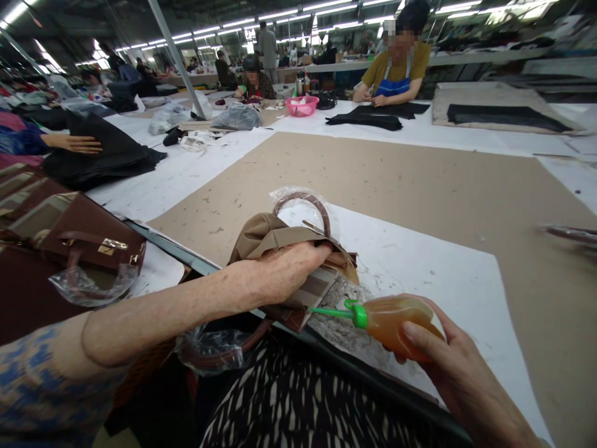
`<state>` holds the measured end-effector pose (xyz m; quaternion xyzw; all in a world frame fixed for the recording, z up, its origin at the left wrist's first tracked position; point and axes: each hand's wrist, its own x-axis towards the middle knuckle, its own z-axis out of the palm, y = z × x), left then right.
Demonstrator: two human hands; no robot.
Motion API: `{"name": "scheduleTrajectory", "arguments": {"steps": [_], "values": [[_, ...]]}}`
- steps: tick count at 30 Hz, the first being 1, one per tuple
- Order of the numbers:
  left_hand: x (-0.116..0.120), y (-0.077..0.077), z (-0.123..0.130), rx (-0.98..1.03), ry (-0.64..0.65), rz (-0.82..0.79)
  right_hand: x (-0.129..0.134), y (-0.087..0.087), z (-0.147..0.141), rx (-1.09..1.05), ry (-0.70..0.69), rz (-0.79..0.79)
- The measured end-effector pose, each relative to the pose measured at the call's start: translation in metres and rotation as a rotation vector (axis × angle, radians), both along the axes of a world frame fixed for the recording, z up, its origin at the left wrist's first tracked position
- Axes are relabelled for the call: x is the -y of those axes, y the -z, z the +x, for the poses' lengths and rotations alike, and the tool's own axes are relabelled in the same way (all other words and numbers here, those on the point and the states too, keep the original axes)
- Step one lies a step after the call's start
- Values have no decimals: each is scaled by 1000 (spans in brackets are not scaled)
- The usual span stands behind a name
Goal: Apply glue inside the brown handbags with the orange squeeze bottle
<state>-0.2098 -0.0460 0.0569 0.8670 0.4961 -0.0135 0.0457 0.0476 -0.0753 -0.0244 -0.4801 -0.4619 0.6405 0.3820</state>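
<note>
A brown handbag [317, 289] lies at the table's front edge, its tan lining [261, 236] bunched up. One rolled handle [321, 208] in clear plastic points away from me; the other handle [224, 358], also wrapped, hangs towards my lap. My left hand [289, 267] is closed on the bag at its opening, fingertips partly hidden by the lining. In my right hand [438, 339] is a squeeze bottle [396, 320] of amber liquid, held on its side. The bottle's green nozzle [331, 312] points left, its tip at the bag's lower corner; whether it touches I cannot tell.
Finished-looking brown bags [97, 242] stand at the left. Brown board [401, 174] and a white sheet [429, 267] cover the table. Black fabric pieces [93, 155], a pink basket [302, 107] and a co-worker [396, 68] are farther off. A blurred dark object [573, 233] lies right.
</note>
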Motion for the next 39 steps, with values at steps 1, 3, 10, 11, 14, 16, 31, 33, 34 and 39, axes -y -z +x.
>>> {"name": "scheduleTrajectory", "arguments": {"steps": [1, 3, 10, 11, 14, 16, 31, 33, 34, 39], "values": [[0, 0, 0, 0, 3, -1, 0, 0, -1, -8, 9, -6], [1, 0, 0, 2, 4, 8, 3, -2, -4, -24, 4, -21], [1, 0, 2, -28, -39, -46, 16, -2, -3, 45, 0, -106], [1, 0, 2, -31, -34, -31, 17, -2, -2, 74, 1, -98], [0, 1, 1, -29, -18, 45, 13, -4, 3, 205, -17, 0], [-1, 3, -1, -15, -18, 71, 8, -8, 4, 297, 26, 75], [-16, -4, -5, 187, -66, 20, -39, 23, 13, 770, 116, 590], [-19, -8, -4, 222, -76, -48, -41, 23, 11, 760, 104, 716], [-21, -11, -3, 234, -88, -84, -42, 23, 11, 748, 73, 788], [-28, -20, -5, 294, -143, -152, -44, 14, 19, 902, -66, 1147]]}}
